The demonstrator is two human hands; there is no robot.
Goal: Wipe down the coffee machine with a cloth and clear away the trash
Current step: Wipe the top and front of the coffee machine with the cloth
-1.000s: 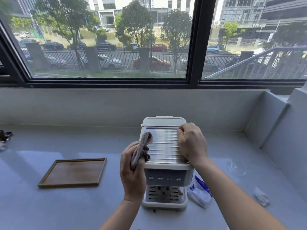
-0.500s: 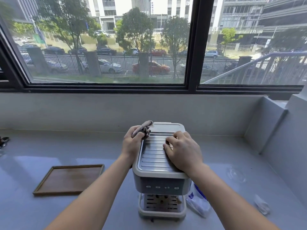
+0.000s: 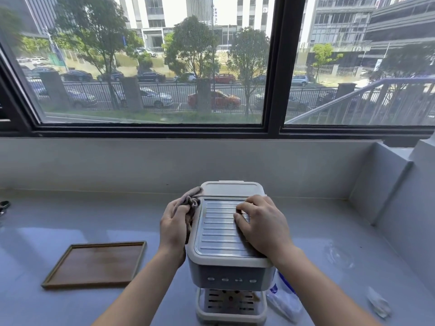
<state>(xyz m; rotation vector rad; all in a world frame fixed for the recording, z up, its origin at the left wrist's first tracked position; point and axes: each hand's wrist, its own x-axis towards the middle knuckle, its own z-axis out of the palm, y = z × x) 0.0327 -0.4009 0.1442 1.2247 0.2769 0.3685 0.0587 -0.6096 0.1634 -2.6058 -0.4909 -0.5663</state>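
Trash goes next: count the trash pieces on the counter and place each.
3. A blue-and-white wrapper right of the coffee machine, at its base; a clear plastic film farther right; a crumpled white scrap at front right. The machine may hide more.

Wide window (image 3: 150, 67), dark frame, daylight; street, parked cars, trees beyond. Pale grey wall (image 3: 164, 165) beneath. Glossy grey bench (image 3: 70, 220).

Coffee machine (image 3: 226, 231): cream-white casing, grey-blue front panel, silvery top plate ribbed in parallel lines.
Cloth (image 3: 191, 200): mottled grey-brown.
Tray (image 3: 94, 264): dark brown, lighter rim.
Desk (image 3: 70, 220): pale grey.
Wrapper (image 3: 283, 298): white, blue print.
Crumpled scrap (image 3: 377, 304): white.
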